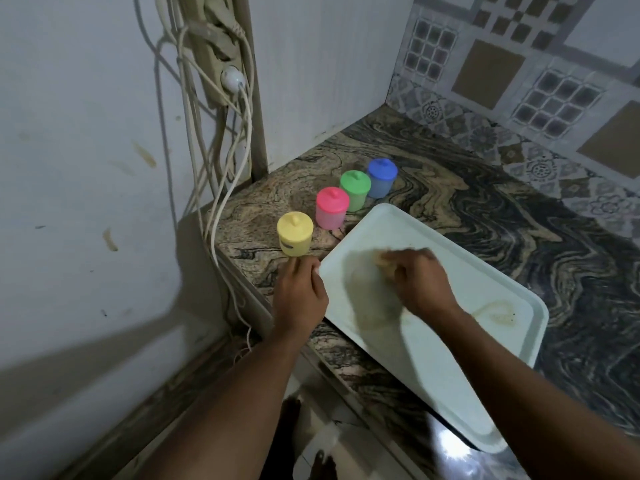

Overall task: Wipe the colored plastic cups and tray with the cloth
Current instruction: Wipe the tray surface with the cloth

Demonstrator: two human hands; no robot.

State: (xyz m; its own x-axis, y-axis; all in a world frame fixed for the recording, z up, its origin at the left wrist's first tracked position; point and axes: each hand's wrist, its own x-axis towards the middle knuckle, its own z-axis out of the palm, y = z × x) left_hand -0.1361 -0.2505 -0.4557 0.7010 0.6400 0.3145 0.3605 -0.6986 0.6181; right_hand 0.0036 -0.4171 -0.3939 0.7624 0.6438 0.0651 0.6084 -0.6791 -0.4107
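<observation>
Your right hand (415, 278) bunches the soft cloth (382, 263) against the tray (485, 292); your left hand (299, 292), fingers curled, steadies its corner. The tray looks light and slick, overhanging the counter (519, 216); cups (331, 208) stand behind.

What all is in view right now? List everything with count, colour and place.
Lidded plastic cups: 4, yellow, pink, green, blue, in a diagonal row on the counter, left of the tray.
Rectangular plastic tray: 1, pale mint, on the marbled stone counter, near corner overhanging the edge; brownish smear at right end.
Cloth: 1, yellowish, blurred, on the tray.
Power strip with cables: 1, beige, on the left wall.
Left hand: at the tray's left corner.
Right hand: fingers closed on the cloth.
</observation>
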